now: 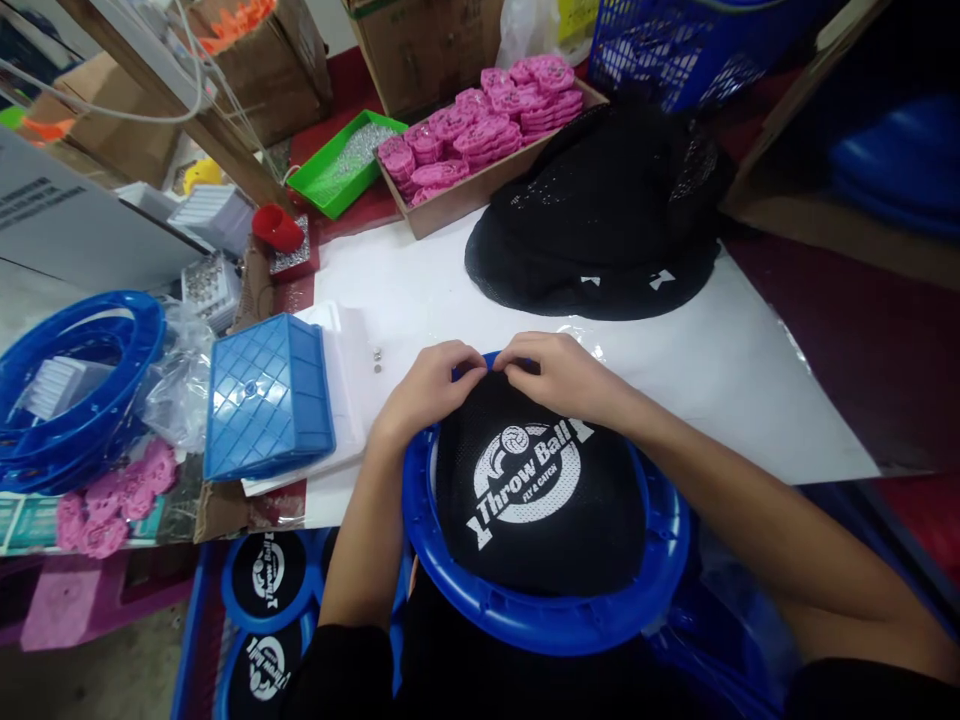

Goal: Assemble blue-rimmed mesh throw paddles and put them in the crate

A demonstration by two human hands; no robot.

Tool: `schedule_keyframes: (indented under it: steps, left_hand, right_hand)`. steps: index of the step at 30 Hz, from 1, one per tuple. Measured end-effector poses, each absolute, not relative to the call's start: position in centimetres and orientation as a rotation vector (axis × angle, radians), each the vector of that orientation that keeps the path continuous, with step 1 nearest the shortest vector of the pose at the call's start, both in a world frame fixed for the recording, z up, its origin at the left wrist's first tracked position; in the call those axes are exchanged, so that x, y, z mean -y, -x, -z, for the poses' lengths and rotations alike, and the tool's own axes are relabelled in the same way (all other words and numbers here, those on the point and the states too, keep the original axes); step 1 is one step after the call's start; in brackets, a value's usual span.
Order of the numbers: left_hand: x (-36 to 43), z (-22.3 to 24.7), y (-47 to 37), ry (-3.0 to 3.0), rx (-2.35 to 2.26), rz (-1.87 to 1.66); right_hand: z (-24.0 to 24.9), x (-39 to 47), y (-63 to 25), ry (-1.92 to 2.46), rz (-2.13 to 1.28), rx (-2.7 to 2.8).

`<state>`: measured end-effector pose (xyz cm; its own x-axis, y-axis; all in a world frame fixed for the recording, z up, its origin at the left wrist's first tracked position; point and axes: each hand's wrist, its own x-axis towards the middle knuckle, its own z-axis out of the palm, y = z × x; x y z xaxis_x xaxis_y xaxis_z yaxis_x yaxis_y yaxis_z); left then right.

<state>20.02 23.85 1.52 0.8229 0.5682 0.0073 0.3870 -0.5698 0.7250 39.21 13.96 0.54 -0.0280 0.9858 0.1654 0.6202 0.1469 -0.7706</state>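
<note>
A blue plastic ring (517, 615) lies tilted in front of me, its far side at the white sheet's edge. Inside it is a round black mesh disc (472, 470) printed with a white "Throw Ball" logo. At the ring's far rim, my left hand (435, 385) pinches the mesh edge between thumb and fingers. My right hand (559, 375) pinches the same edge just beside it, the two sets of fingertips nearly touching. The fingers hide the piece of rim beneath them. Beyond my hands sits a pile of black mesh discs (600, 220).
A blue bin (262, 400) and small metal pieces (377, 360) lie left. A carton of pink parts (480, 130) and a green tray (341, 165) stand behind. More blue rings (142, 340) are far left; finished-looking discs (266, 575) lie below the table.
</note>
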Motion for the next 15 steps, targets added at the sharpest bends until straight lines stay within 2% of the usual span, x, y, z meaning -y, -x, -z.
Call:
schedule_keyframes:
  steps: [11, 15]
  left_hand:
    - [-23.6, -0.7, -20.4, -2.309, -0.686, -0.315]
    - [-23.6, -0.7, -19.9, -2.304, -0.631, -0.324]
  right_hand:
    - [0.2, -13.7, -38.7, 1.566, -0.544, 1.836]
    - [0.2, -13.1, -38.1, 1.590, -0.374, 1.984]
